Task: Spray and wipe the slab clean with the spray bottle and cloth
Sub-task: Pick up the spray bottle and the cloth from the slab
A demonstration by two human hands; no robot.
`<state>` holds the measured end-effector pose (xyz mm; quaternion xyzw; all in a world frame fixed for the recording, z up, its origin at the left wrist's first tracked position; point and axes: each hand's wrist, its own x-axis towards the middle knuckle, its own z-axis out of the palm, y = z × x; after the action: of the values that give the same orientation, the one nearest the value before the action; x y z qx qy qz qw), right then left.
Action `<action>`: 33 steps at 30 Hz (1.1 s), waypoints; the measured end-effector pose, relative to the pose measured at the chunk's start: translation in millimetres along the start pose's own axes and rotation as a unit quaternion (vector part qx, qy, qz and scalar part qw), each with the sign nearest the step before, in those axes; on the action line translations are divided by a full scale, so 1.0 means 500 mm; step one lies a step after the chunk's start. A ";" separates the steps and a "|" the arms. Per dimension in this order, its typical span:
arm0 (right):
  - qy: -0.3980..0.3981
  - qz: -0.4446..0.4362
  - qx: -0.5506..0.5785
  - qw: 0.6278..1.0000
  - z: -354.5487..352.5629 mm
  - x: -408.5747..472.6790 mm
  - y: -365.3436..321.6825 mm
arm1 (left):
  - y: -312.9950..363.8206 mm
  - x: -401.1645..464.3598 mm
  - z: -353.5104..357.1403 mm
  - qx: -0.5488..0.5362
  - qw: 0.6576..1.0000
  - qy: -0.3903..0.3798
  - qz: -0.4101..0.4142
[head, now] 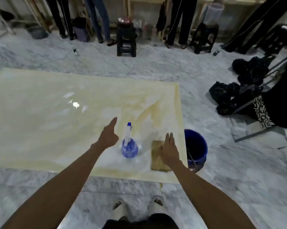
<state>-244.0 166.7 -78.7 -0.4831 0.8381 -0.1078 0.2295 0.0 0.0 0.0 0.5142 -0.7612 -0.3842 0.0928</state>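
Note:
A large cream-coloured glossy slab (48, 121) lies flat on the marble floor. Near its front right corner stands a blue spray bottle (129, 146) with a white trigger head and blue nozzle, upright. Just left of the bottle hovers my left hand (108, 135), empty, forefinger stretched forward and the other fingers loosely curled, not touching the bottle. A tan folded cloth (156, 157) lies flat on the slab right of the bottle. My right hand (170, 150) rests flat over the cloth's right part, fingers straight and together.
A blue bucket (196, 150) stands on the floor against the slab's right edge. Black bags (230, 96) and a metal frame lie at the right. Dark stools (126, 38) and several standing people's legs line the far wall. My feet are below the slab's front edge.

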 end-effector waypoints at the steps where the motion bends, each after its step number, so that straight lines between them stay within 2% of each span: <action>1: -0.018 0.074 -0.003 0.997 0.022 -0.015 0.006 | -0.013 -0.008 0.013 -0.005 0.999 -0.032 -0.017; 3: -0.009 0.205 0.035 0.978 0.061 -0.035 0.016 | -0.041 -0.019 0.039 -0.029 0.994 -0.103 -0.004; 4: 0.012 0.243 0.049 0.969 0.079 -0.047 0.018 | -0.044 -0.027 0.053 -0.054 0.991 -0.120 0.004; 6: 0.021 0.294 0.087 0.952 0.083 -0.043 0.009 | -0.039 -0.032 0.079 -0.112 0.988 -0.107 0.012; 9: -0.008 0.333 0.177 0.926 0.072 -0.018 0.008 | -0.013 -0.036 0.114 -0.165 0.984 -0.053 0.043; 11: -0.029 0.330 0.207 0.921 0.066 -0.010 0.016 | -0.004 -0.034 0.137 -0.202 0.978 -0.016 0.050; 17: -0.041 0.219 0.180 0.958 0.052 0.014 0.039 | 0.023 -0.029 0.172 -0.206 0.963 0.120 0.126; 19: -0.037 0.179 0.222 0.958 0.039 0.012 0.034 | 0.027 -0.021 0.179 -0.212 0.954 0.154 0.148; 21: -0.051 0.224 0.336 0.913 0.026 0.011 0.028 | 0.036 -0.009 0.176 -0.212 0.953 0.158 0.146; 24: -0.081 0.300 0.529 0.790 0.001 0.014 0.016 | 0.053 0.001 0.162 -0.223 0.958 0.119 0.138; 27: -0.069 0.257 0.695 0.668 -0.039 0.017 0.005 | 0.063 0.014 0.129 -0.229 0.959 0.086 0.145; 28: -0.071 0.234 0.730 0.639 -0.060 0.014 -0.007 | 0.069 0.017 0.109 -0.232 0.959 0.071 0.148; 29: -0.074 0.210 0.754 0.618 -0.082 0.013 -0.020 | 0.077 0.020 0.089 -0.238 0.958 0.052 0.150; 31: -0.074 0.176 0.778 0.599 -0.123 0.019 -0.048 | 0.101 0.020 0.042 -0.248 0.956 0.022 0.155; 33: -0.068 0.156 0.774 0.610 -0.162 0.023 -0.089 | 0.126 0.017 -0.002 -0.255 0.956 -0.003 0.147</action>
<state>-254.6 131.1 6.4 0.0058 0.4877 -0.6453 0.5880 -48.1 3.4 41.7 0.3550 -0.7054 -0.5491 0.2738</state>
